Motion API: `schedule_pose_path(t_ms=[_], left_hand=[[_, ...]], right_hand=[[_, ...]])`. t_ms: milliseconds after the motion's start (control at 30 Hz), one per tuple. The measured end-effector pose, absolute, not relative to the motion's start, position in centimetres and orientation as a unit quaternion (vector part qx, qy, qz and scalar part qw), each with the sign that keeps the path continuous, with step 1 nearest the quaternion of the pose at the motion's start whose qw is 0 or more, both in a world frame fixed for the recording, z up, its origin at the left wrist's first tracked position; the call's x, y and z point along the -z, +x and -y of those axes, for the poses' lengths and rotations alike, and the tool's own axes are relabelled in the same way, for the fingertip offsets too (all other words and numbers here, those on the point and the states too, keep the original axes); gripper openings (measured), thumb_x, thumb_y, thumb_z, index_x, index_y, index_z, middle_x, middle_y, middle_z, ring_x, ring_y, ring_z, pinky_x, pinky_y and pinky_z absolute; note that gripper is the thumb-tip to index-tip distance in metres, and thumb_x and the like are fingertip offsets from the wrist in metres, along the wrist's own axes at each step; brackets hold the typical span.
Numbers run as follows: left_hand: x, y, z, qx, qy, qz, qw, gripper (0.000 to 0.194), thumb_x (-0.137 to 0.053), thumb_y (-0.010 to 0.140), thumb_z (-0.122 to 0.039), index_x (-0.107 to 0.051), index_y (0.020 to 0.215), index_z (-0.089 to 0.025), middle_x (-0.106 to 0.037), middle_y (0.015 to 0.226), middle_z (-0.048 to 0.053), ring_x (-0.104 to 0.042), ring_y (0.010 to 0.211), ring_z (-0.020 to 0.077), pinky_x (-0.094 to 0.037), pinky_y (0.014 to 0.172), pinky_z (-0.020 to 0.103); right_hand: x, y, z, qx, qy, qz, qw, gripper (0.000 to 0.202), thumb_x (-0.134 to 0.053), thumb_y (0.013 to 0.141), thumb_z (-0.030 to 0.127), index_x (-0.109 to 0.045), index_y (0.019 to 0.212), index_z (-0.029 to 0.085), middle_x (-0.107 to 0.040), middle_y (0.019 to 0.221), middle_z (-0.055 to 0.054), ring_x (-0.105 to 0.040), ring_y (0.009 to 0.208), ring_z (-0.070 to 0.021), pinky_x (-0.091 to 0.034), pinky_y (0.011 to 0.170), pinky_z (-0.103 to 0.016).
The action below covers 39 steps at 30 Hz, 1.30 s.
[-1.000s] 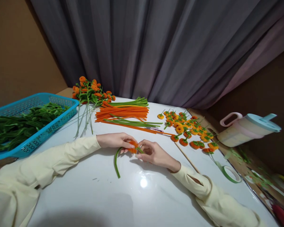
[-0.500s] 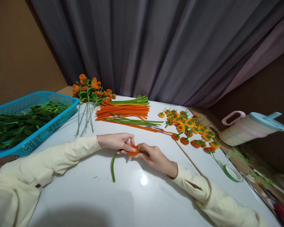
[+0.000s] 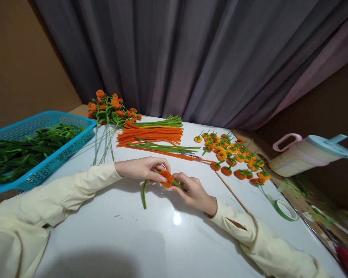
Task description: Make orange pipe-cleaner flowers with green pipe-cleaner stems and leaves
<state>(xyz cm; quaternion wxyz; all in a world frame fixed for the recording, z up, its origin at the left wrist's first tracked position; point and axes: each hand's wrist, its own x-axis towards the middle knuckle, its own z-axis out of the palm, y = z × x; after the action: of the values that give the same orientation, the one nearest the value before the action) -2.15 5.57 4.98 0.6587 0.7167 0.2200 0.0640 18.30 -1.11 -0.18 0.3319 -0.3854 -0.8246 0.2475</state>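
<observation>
Both hands meet low over the white table (image 3: 110, 239), near its middle. Left hand (image 3: 143, 169) lies with fingers curled, its fingertips pinching an orange coiled flower head (image 3: 166, 178), and the right hand (image 3: 193, 190) closes on the same piece from the other side, thumb and forefinger pressed against the coil and a short green stub. A green stem (image 3: 144, 193) hangs from the flower head and curves down onto the table below the left hand. Behind the hands lie a bundle of straight orange stems (image 3: 150, 136) with green ones alongside, and a bunch of finished orange flowers (image 3: 110, 110) to their left. A blue basket (image 3: 60, 158) of green leaves sits at the far left edge. To the right, small orange and yellow flower heads (image 3: 234, 156) are scattered, a thin wooden stick (image 3: 230, 191) lies just beside the right wrist, a roll of green tape (image 3: 284, 210) rests nearer the edge, and a lidded jug (image 3: 307, 154) stands beyond.
</observation>
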Motion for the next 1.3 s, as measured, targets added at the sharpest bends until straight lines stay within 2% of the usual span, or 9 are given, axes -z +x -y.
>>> schedule_pose_path(t_ms=[100, 300, 500, 667, 833, 933, 1033, 1133, 1300], left_hand=[[-4.9, -2.2, -5.7, -0.064, 0.709, -0.214, 0.669, 0.028, -0.061, 0.079, -0.036, -0.047, 0.091, -0.016, -0.058, 0.078, 0.001, -0.047, 0.059, 0.0078, -0.038, 0.054, 0.02], [-4.7, -2.2, -5.5, -0.064, 0.712, -0.216, 0.665, 0.027, -0.061, 0.079, -0.036, -0.047, 0.09, -0.016, -0.059, 0.077, 0.001, -0.051, 0.06, 0.0092, -0.04, 0.053, 0.02], [-5.2, -2.1, -5.1, -0.079, 0.754, -0.225, 0.611, 0.023, -0.057, 0.082, -0.037, -0.047, 0.089, -0.016, -0.055, 0.07, -0.002, -0.049, 0.056, 0.0083, -0.038, 0.05, 0.019], [-5.2, -2.1, -5.1, -0.084, 0.769, -0.228, 0.591, 0.02, -0.055, 0.083, -0.034, -0.048, 0.089, -0.016, -0.054, 0.068, -0.002, -0.049, 0.056, 0.0083, -0.037, 0.049, 0.018], [-5.0, -2.1, -5.2, -0.076, 0.772, -0.227, 0.588, 0.02, -0.054, 0.084, -0.034, -0.052, 0.091, -0.015, -0.053, 0.065, -0.002, -0.05, 0.056, 0.009, -0.038, 0.05, 0.018], [-5.2, -2.1, -5.4, -0.066, 0.765, -0.243, 0.592, 0.02, -0.056, 0.083, -0.033, -0.055, 0.092, -0.015, -0.055, 0.066, -0.001, -0.052, 0.058, 0.0092, -0.04, 0.052, 0.018], [-5.4, -2.1, -5.4, -0.064, 0.742, -0.253, 0.617, 0.019, -0.058, 0.082, -0.031, -0.057, 0.089, -0.014, -0.058, 0.07, 0.0, -0.053, 0.059, 0.0088, -0.042, 0.056, 0.018], [-5.4, -2.0, -5.5, -0.057, 0.719, -0.256, 0.643, 0.019, -0.06, 0.08, -0.031, -0.057, 0.088, -0.014, -0.062, 0.075, 0.002, -0.053, 0.059, 0.0085, -0.044, 0.058, 0.021], [-5.1, -1.9, -5.5, -0.05, 0.711, -0.258, 0.652, 0.023, -0.063, 0.078, -0.033, -0.056, 0.089, -0.014, -0.063, 0.077, 0.002, -0.053, 0.058, 0.0088, -0.042, 0.055, 0.021]], right_hand=[[0.0, 18.4, 1.3, -0.268, -0.379, 0.822, 0.331, 0.018, -0.046, 0.088, 0.034, -0.052, 0.097, 0.019, -0.064, 0.076, -0.005, -0.052, 0.056, -0.0111, -0.04, 0.054, -0.021], [-0.1, 18.0, 1.3, -0.381, -0.392, 0.764, 0.344, 0.017, -0.053, 0.085, 0.036, -0.054, 0.091, 0.02, -0.061, 0.068, -0.001, -0.053, 0.055, -0.0109, -0.043, 0.056, -0.023], [-0.4, 17.4, 1.5, -0.51, -0.391, 0.678, 0.357, 0.022, -0.055, 0.084, 0.041, -0.054, 0.087, 0.019, -0.059, 0.064, 0.001, -0.05, 0.049, -0.0084, -0.04, 0.049, -0.021], [-0.7, 17.3, 1.5, -0.552, -0.378, 0.654, 0.353, 0.026, -0.053, 0.085, 0.043, -0.054, 0.087, 0.017, -0.061, 0.065, 0.0, -0.05, 0.045, -0.0075, -0.036, 0.041, -0.019], [-0.6, 17.5, 1.5, -0.562, -0.388, 0.649, 0.335, 0.029, -0.05, 0.085, 0.046, -0.053, 0.086, 0.017, -0.062, 0.065, 0.0, -0.048, 0.043, -0.0073, -0.036, 0.039, -0.019], [-0.4, 17.7, 1.3, -0.495, -0.408, 0.689, 0.337, 0.026, -0.047, 0.088, 0.044, -0.052, 0.087, 0.018, -0.061, 0.063, 0.0, -0.05, 0.045, -0.0084, -0.039, 0.043, -0.02], [-0.2, 18.0, 1.1, -0.316, -0.411, 0.772, 0.368, 0.02, -0.05, 0.087, 0.038, -0.051, 0.096, 0.019, -0.064, 0.078, -0.004, -0.057, 0.062, -0.0125, -0.044, 0.055, -0.024], [-0.1, 18.4, 0.8, -0.147, -0.366, 0.841, 0.371, 0.017, -0.049, 0.089, 0.03, -0.051, 0.101, 0.019, -0.063, 0.089, -0.008, -0.058, 0.074, -0.0154, -0.045, 0.064, -0.026], [-0.1, 18.5, 0.6, -0.034, -0.333, 0.878, 0.343, 0.013, -0.042, 0.093, 0.025, -0.052, 0.098, 0.017, -0.061, 0.076, -0.005, -0.055, 0.066, -0.0136, -0.041, 0.059, -0.023]])
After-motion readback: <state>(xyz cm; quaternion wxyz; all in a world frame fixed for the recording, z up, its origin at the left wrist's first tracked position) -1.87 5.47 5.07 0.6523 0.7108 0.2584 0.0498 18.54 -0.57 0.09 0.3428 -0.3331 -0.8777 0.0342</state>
